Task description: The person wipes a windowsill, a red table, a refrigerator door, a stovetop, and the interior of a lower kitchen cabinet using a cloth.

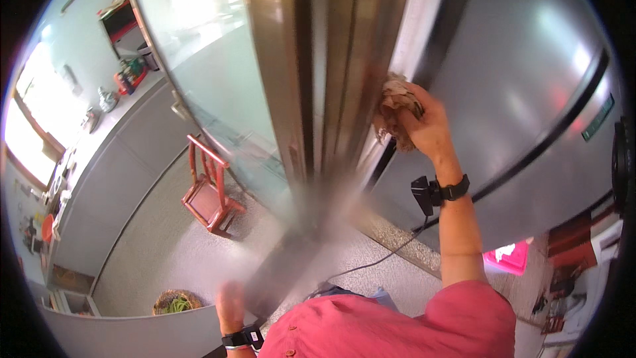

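Note:
My right hand grips a crumpled brown cloth. The cloth touches the edge of a brown metal door frame, beside a white strip. Below and to the left, my left hand is blurred, near a dark blurred band low in the picture. I cannot make out its fingers or whether it holds anything. A glass door panel in a metal frame stands left of the brown posts. Both wrists wear black straps with small devices.
A grey refrigerator with a long dark handle stands close on the right. Under my right arm hangs a cable. Left of the door are a reddish wooden chair, a basket of greens and a long counter. A pink tub lies right.

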Action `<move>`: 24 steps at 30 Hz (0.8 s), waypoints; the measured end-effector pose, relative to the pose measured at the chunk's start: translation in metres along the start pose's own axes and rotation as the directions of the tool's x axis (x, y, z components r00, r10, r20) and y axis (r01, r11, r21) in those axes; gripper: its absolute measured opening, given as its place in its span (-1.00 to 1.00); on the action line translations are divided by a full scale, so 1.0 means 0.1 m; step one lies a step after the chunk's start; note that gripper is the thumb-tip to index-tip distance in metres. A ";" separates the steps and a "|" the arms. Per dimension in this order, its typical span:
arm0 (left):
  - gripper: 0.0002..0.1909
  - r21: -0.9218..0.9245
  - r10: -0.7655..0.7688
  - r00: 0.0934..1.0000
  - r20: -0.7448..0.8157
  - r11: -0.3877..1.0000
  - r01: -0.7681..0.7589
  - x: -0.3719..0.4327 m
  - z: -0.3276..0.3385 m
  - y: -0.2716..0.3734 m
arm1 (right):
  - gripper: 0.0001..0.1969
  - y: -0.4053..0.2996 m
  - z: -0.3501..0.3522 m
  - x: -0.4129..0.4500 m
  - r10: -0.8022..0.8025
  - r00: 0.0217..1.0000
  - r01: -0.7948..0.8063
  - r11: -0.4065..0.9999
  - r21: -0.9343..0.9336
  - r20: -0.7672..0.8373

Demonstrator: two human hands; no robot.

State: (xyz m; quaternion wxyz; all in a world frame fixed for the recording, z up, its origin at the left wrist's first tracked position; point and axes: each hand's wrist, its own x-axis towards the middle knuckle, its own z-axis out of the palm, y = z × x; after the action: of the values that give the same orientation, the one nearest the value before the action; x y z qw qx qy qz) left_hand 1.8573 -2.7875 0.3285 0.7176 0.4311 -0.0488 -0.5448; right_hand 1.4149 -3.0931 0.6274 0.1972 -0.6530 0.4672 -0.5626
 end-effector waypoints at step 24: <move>-0.86 0.888 0.521 0.819 0.242 0.222 -0.403 0.57 -0.67 0.47 | -0.67 -0.59 2.04 -1.33 0.184 0.453 -0.642 0.746 0.176 0.872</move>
State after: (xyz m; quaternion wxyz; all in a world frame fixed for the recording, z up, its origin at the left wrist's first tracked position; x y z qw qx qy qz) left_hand 1.9513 -2.7946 0.2957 0.4869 0.7448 -0.4264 -0.1623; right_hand 1.6339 -3.0089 0.5415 0.6805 -0.6213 0.3153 -0.2270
